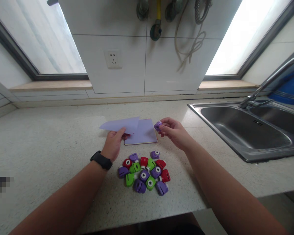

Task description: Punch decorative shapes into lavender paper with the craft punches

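Small purple plastic craft punch [157, 126]: just beside right edge of flat lavender paper pad [145, 133]; stubby, long axis hard to read. Right hand [172, 130], right of pad, pinches punch between thumb and fingers; nearer hand by far. Loose-edged lavender paper sheet [120, 124]: over pad's left part, tilted up, longest left to right, left of punch. Left hand [114, 143], at pad's near-left corner, grips sheet's near edge. Pile of purple, green, red plastic punches [144, 175]: on near side of pad. Steel double sink [264, 153]: well right of pad.

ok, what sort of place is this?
Most likely a kitchen, at the counter: a steel double sink with a tap, set into a speckled countertop, and a white tiled wall with pipe fittings.
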`<action>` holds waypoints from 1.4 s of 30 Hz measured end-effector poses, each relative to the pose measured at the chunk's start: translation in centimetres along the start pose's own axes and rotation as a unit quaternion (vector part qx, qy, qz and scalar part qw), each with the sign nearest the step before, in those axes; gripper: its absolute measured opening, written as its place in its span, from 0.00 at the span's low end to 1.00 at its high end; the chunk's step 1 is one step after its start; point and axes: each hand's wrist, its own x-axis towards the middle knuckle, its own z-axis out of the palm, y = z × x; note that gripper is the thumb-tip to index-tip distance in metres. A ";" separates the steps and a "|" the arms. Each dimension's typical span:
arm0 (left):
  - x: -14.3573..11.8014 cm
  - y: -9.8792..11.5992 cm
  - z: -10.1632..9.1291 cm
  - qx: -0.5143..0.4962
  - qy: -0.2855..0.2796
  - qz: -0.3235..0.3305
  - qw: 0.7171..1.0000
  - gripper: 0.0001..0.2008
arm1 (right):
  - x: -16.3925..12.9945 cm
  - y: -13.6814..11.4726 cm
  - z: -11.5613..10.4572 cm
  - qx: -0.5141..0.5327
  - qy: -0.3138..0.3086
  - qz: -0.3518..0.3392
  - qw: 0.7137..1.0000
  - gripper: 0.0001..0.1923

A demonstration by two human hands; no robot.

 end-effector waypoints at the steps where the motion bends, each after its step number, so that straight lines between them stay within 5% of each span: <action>1: 0.0 0.0 0.0 0.001 0.000 0.000 1.000 0.15 | 0.0 0.0 -0.1 -0.004 0.001 -0.001 1.000 0.17; 15: -0.1 0.2 0.0 0.025 0.024 0.002 0.999 0.15 | -0.3 0.4 -0.2 -0.117 -0.083 0.096 0.985 0.20; 22: -0.7 0.9 0.1 0.067 0.055 -0.048 0.995 0.19 | -0.5 0.8 0.2 -0.100 -0.094 0.122 0.983 0.19; 29: -1.6 2.0 1.2 0.022 0.065 -0.100 0.993 0.15 | -0.4 0.8 0.4 -0.041 -0.070 0.123 0.989 0.19; 42: -0.6 1.0 0.6 -0.006 0.034 -0.069 0.997 0.16 | 0.5 1.8 0.9 -0.014 -0.025 0.039 0.999 0.20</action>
